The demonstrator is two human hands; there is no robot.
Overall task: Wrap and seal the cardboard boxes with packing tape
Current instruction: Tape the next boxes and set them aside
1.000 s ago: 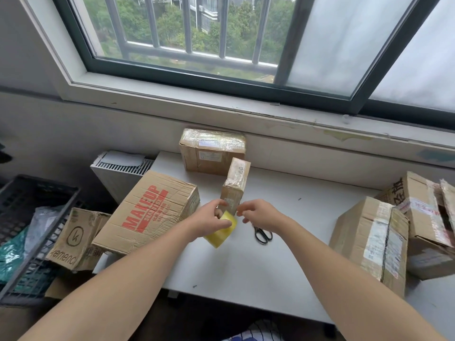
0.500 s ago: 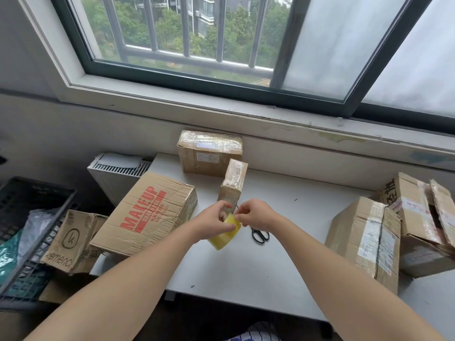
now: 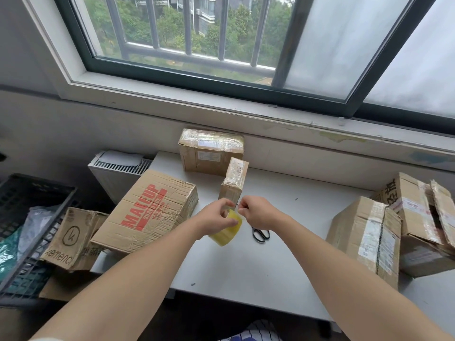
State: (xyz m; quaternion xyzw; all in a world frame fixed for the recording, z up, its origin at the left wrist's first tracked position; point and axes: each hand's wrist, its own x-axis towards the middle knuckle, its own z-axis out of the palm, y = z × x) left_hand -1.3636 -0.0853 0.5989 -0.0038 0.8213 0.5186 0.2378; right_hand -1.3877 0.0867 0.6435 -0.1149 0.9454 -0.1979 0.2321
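**A:** Why do we hold the tape roll (image 3: 227, 232) up off the table (image 3: 246, 271)?

**B:** Our left hand (image 3: 215, 220) wraps around its side to steady it. That leaves our right hand (image 3: 257, 214) free to pinch at the upper rim, fingertips drawn tight together. We are probably picking for the loose end.

**A:** And the small box (image 3: 234, 183)?

**B:** It stands on end just behind our hands, near enough to take the first strip. The scissors (image 3: 260, 234) lie just right of the roll, handy for the cut.

**A:** Have we got the end free?

**B:** We cannot tell. The tape is clear, and our fingers cover the spot.

**A:** What else escapes us?

**B:** The roll's far side is hidden behind our left hand. We cannot see how far tape covers the small box's hidden faces. The open box (image 3: 418, 217) at the right is cut off by the frame edge. The MAKEUP box (image 3: 147, 212) overhangs the table's left edge.
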